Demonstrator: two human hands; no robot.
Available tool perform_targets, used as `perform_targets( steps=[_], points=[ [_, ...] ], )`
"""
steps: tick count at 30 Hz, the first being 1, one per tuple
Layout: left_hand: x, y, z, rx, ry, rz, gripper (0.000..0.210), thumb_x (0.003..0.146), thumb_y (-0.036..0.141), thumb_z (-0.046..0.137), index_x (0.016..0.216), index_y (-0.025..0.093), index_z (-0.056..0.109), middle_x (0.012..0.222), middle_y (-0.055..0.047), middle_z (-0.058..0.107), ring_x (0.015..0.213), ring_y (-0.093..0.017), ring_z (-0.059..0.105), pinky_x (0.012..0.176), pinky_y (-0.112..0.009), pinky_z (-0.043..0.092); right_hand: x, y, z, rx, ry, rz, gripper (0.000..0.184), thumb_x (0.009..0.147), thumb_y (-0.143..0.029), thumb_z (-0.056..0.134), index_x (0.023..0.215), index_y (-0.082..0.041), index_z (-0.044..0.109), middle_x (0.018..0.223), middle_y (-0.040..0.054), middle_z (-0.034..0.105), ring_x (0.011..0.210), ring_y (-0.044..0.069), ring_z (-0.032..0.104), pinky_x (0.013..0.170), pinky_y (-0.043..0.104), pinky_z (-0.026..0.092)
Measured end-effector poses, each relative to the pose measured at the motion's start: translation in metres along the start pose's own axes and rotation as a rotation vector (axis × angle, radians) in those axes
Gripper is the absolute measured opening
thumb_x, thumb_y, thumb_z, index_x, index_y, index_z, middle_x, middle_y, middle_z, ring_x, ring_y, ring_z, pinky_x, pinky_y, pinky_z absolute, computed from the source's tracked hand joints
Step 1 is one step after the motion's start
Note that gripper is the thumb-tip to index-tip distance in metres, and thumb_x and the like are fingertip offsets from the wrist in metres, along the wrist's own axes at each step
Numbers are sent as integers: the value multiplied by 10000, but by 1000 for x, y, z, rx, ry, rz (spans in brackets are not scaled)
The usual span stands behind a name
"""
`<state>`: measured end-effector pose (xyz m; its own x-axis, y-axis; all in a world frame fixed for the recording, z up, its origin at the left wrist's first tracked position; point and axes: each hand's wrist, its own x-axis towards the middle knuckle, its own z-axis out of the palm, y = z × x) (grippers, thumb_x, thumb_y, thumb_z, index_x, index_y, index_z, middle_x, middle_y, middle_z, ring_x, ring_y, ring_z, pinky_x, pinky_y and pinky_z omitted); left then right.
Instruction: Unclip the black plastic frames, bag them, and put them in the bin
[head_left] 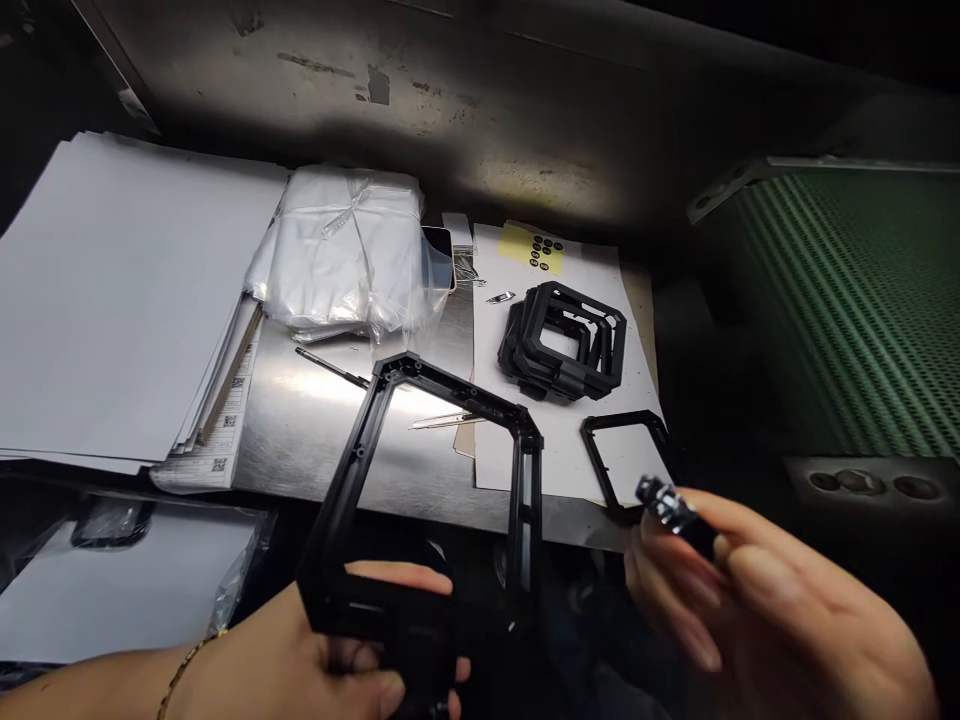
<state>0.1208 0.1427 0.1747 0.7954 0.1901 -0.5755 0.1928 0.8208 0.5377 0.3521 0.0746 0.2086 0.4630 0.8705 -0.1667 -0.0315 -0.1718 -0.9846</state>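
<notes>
My left hand (pixel 277 655) grips the lower edge of a black plastic frame (pixel 465 393) with cut corners, held tilted up in front of me. On the right, my right hand (pixel 795 610) pinches a small black piece with a shiny end (pixel 670 508), slightly blurred; I cannot make out its kind. Beyond the hands, a stack of similar black frames (pixel 562 385) rests on a white sheet (pixel 491 450). One more black frame (pixel 598 465) lies at that sheet's near edge, just behind my right hand.
A stack of white paper (pixel 135 310) stands left beside a tied bundle of clear plastic bags (pixel 345 250). A pen (pixel 330 367) and a craft knife (pixel 450 420) lie on the metal table (pixel 292 430). A green ribbed panel (pixel 847 300) stands at right.
</notes>
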Motion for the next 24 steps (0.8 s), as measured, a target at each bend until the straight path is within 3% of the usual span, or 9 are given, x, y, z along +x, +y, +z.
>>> perform_targets(
  steps=[2,4,6,8,11,16,20,22,24],
  points=[
    [3,-3,-2,-43,-16,43,383,717,238,605,1087,289,519,956,-25,683,892,-224,623,842,-412,443,11,14,-5,241,57,65,184,712,-364,591,849,-251,640,566,-21,543,473,97,528,436,206,456],
    [10,-5,-3,-50,-33,100,386,722,227,605,1094,286,517,985,-33,673,914,-224,614,860,-414,430,18,30,-2,327,15,105,180,705,-355,598,829,-238,655,848,50,630,780,179,593,629,296,503],
    [20,-5,-1,-43,-46,182,376,727,211,603,1087,281,522,1003,-32,665,925,-220,610,876,-408,420,20,43,7,346,-87,194,179,735,-340,569,847,-227,653,1111,84,559,980,233,531,754,375,469],
    [31,-4,2,2,-54,257,364,737,199,589,1085,283,522,1033,-28,648,953,-211,595,897,-396,403,20,51,18,353,-197,279,183,766,-326,538,881,-222,635,1067,88,577,890,213,564,729,372,465],
    [42,-2,-1,179,-114,259,487,701,151,616,1141,302,472,1175,-41,556,1067,-219,515,899,-373,391,28,53,20,266,-290,236,196,794,-328,511,927,-219,605,714,20,613,546,105,535,561,260,449],
    [43,7,-32,8,-498,117,978,448,217,794,1271,335,279,1239,-90,505,1058,-283,519,719,-306,476,54,37,-8,25,-652,155,206,753,-363,549,880,-215,616,948,27,540,500,44,467,477,197,396],
    [42,21,-46,-117,-529,2,665,677,307,626,1262,190,332,1118,-187,585,995,-336,555,643,-379,500,70,18,-14,-253,-908,148,172,766,-304,529,890,-222,613,925,29,555,599,86,515,536,212,433],
    [41,25,-42,-126,-518,-6,565,725,185,554,1250,182,348,1067,-177,620,975,-333,569,663,-427,492,75,10,-11,-369,-906,39,167,761,-304,534,877,-221,622,1027,49,554,819,154,555,725,279,445],
    [37,26,-34,-127,-447,80,548,728,139,547,1242,179,361,1072,-172,620,984,-321,566,771,-495,438,75,3,-8,-408,-696,-160,180,761,-348,530,851,-226,628,1129,53,520,1055,215,469,889,338,365]
  ],
)
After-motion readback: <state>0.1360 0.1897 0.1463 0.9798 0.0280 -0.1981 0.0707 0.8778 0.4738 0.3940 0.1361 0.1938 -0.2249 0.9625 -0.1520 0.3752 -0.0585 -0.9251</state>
